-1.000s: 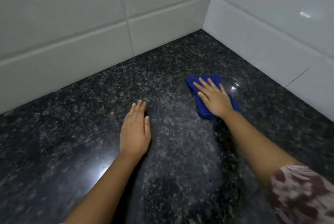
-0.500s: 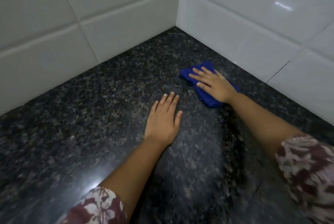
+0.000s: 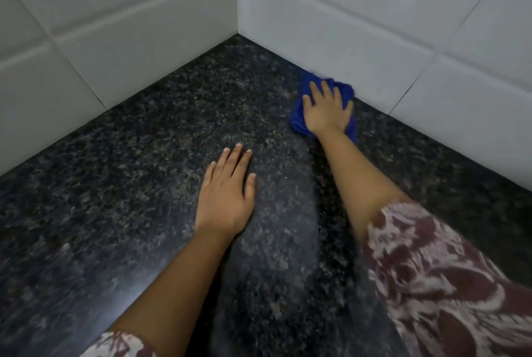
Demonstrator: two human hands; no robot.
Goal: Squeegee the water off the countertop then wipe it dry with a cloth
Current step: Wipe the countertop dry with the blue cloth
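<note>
A bunched blue cloth (image 3: 298, 117) lies on the dark speckled granite countertop (image 3: 129, 184), pushed up against the foot of the right tiled wall. My right hand (image 3: 326, 107) presses flat on top of the cloth, fingers spread and pointing toward the wall. My left hand (image 3: 227, 195) rests palm down on the bare countertop, nearer to me and left of the cloth, holding nothing. A paler, hazy streak runs along the stone from near the cloth toward me. No squeegee is in view.
White tiled walls (image 3: 138, 39) meet in a corner at the back of the countertop, one on the left and one on the right (image 3: 403, 39). Patterned maroon-and-white sleeves cover my upper arms at the bottom of the view.
My right hand has slid the blue cloth away from me to the base of the right wall. My left hand has stayed flat on the counter while the view shifted toward the corner.
</note>
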